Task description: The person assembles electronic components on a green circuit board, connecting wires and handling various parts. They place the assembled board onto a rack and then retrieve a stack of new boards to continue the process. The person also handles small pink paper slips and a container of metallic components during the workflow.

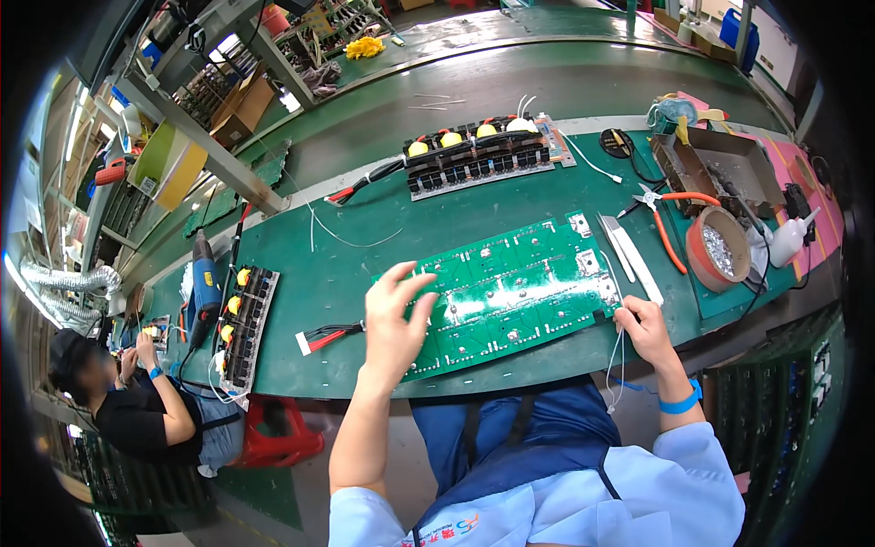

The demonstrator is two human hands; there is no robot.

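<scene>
A long green circuit board (510,296) lies slantwise before me, its soldered side up and its near edge close to the table's front edge. Over the board's left end is my left hand (398,319), fingers apart and nothing visible in them. My right hand (645,330) is closed in a pinch at the board's right near corner, on a thin white wire (616,360) whose loose part hangs below the table edge. From under the board's left side come red and black leads (330,337) with a white connector. Two white strips (631,258) lie just right of the board.
Another board with black parts and yellow coils (483,150) stands behind, a similar one (248,328) at left by a blue heat gun (206,287). At right are orange-handled cutters (665,219), a round tub (715,248) and a metal tray (720,169). A co-worker (137,410) sits at left.
</scene>
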